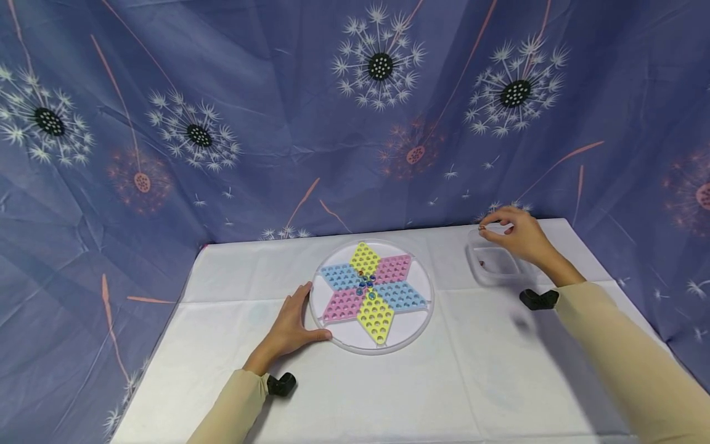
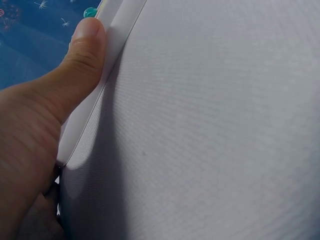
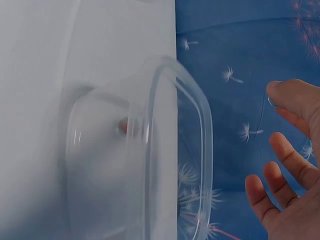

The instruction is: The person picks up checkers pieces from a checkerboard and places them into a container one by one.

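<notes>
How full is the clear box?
Nearly empty, it seems: just one marble shows in the box, on a mostly bare floor. The right hand hides a corner.

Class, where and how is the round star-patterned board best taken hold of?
Likely by opposite sides of its rim, from left and right: the board lies flat, its marbles sit near the middle, and the left hand touches one side.

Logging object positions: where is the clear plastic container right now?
In the head view, the clear plastic container sits on the white cloth, right of the star-patterned board, with the right hand above it.
</notes>
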Demonstrator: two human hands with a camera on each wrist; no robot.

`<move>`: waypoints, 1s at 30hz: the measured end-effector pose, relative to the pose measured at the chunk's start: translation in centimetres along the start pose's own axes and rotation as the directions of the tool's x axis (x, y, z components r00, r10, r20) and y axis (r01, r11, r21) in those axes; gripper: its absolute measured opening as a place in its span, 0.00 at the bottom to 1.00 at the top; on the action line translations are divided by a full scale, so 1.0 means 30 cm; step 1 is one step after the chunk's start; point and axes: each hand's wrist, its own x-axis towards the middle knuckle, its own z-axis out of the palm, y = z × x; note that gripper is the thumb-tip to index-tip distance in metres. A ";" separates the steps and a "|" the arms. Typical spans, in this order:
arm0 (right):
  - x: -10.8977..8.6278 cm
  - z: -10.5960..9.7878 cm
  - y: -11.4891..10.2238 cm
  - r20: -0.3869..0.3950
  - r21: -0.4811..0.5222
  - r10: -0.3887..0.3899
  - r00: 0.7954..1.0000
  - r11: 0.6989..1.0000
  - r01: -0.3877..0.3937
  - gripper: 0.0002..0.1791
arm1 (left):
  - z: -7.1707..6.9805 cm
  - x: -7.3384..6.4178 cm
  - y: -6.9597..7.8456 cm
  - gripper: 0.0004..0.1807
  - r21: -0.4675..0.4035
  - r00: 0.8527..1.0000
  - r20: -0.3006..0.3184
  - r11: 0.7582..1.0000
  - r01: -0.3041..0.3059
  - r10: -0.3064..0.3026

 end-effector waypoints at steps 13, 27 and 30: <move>-0.014 -0.006 0.048 -0.009 -0.025 0.013 1.000 1.000 -0.013 0.17 | -0.004 0.001 0.001 0.70 0.008 1.000 0.014 1.000 0.008 -0.008; -0.013 0.029 0.091 0.046 -0.039 0.059 0.997 0.998 -0.057 0.16 | -0.007 0.001 0.004 0.70 0.002 0.999 0.034 1.000 0.027 -0.027; -0.012 0.042 0.098 0.069 -0.042 0.063 0.996 0.997 -0.060 0.16 | -0.008 -0.001 0.005 0.71 0.001 0.999 0.034 0.999 0.036 -0.036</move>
